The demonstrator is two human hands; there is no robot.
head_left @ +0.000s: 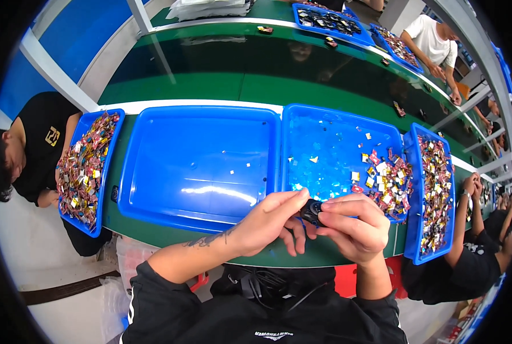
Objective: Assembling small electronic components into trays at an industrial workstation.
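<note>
Between my two hands, above the near edge of the green table, is a small black plastic part [311, 212] with a round, lens-like feature on its face. My left hand [276, 221] grips it from the left, thumb along its top edge and the other fingers partly spread below. The fingertips of my right hand [356, 225] pinch its right side. Just beyond my hands stands a blue tray [342, 114] with small wrapped-looking pieces [390, 178] in pink, yellow and white heaped at its right end and bits of clear film on its floor.
A second blue tray [201, 112] holding a few tiny scraps is at left. Blue trays of colourful pieces [86, 172] [435, 195] flank both. A person in black [43, 143] sits left, others right. Beyond runs a green conveyor belt [210, 74] carrying scattered parts; metal posts [58, 71] rise there.
</note>
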